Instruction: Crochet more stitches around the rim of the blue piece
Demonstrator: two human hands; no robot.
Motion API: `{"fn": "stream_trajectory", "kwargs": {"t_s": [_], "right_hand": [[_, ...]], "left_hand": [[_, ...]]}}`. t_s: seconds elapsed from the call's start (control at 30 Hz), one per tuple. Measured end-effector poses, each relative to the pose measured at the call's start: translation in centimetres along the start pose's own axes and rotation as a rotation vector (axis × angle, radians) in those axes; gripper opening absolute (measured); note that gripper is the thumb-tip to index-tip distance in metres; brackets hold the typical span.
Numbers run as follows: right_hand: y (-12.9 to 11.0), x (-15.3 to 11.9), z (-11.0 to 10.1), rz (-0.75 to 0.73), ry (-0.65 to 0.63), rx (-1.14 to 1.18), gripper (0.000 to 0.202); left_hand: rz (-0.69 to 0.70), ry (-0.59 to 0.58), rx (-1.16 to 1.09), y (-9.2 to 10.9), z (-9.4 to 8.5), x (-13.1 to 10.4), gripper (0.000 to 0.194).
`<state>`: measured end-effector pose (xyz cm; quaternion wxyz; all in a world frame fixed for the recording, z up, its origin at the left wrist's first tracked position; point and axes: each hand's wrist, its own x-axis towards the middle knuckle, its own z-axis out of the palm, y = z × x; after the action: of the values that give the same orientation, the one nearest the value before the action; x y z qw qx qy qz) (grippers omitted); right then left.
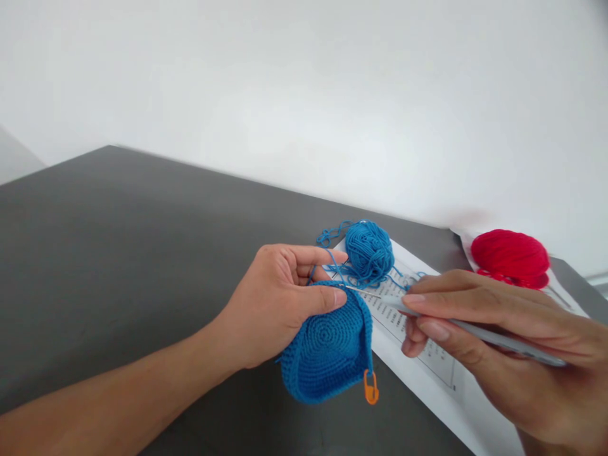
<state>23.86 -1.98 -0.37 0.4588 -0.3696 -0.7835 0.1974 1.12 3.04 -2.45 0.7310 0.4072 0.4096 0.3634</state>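
My left hand (289, 291) pinches the upper rim of a blue crocheted piece (327, 342), round and cupped like a shallow bowl. A strand of blue yarn runs up over the left index finger. Held like a pen in my right hand (498, 335) is a crochet hook (503, 342) with a grey handle. Its thin metal tip meets the rim of the piece close to the left thumb; whether a loop sits on it is too small to tell. An orange stitch marker (371, 387) hangs from the lower right edge of the piece.
A ball of blue yarn (369, 252) lies behind the hands on a printed sheet (446, 405), loose strands around it. Red yarn (510, 256) rests on another white sheet at the right. The dark grey table (142, 253) meets a white wall (285, 95).
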Motion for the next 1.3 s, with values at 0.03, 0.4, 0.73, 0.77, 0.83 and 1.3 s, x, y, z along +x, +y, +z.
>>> {"fn": "stream_trajectory", "kwargs": {"t_s": [0.03, 0.4, 0.73, 0.77, 0.83, 1.3], "right_hand": [[0.0, 0.0, 0.0, -0.013, -0.003, -0.022, 0.033], [-0.4, 0.0, 0.1, -0.117, -0.015, -0.183, 0.031], [-0.1, -0.7, 0.7, -0.139, 0.055, -0.334, 0.023], [-0.1, -0.8, 0.9, -0.142, 0.074, -0.340, 0.022], [-0.1, -1.0, 1.3, -0.131, 0.100, -0.349, 0.021], [-0.2, -1.3, 4.3, -0.118, 0.205, -0.338, 0.035]], "left_hand": [[0.003, -0.001, 0.004, 0.0, 0.0, 0.0, 0.055], [0.127, 0.042, 0.145, 0.3, 0.2, -0.3, 0.046], [0.314, 0.085, 0.298, 0.2, 0.8, -0.8, 0.042], [0.323, 0.093, 0.308, 0.1, 0.8, -0.8, 0.042], [0.336, 0.116, 0.320, 0.1, 0.8, -0.7, 0.041], [0.283, 0.109, 0.242, -0.2, 1.3, -0.7, 0.037]]}}
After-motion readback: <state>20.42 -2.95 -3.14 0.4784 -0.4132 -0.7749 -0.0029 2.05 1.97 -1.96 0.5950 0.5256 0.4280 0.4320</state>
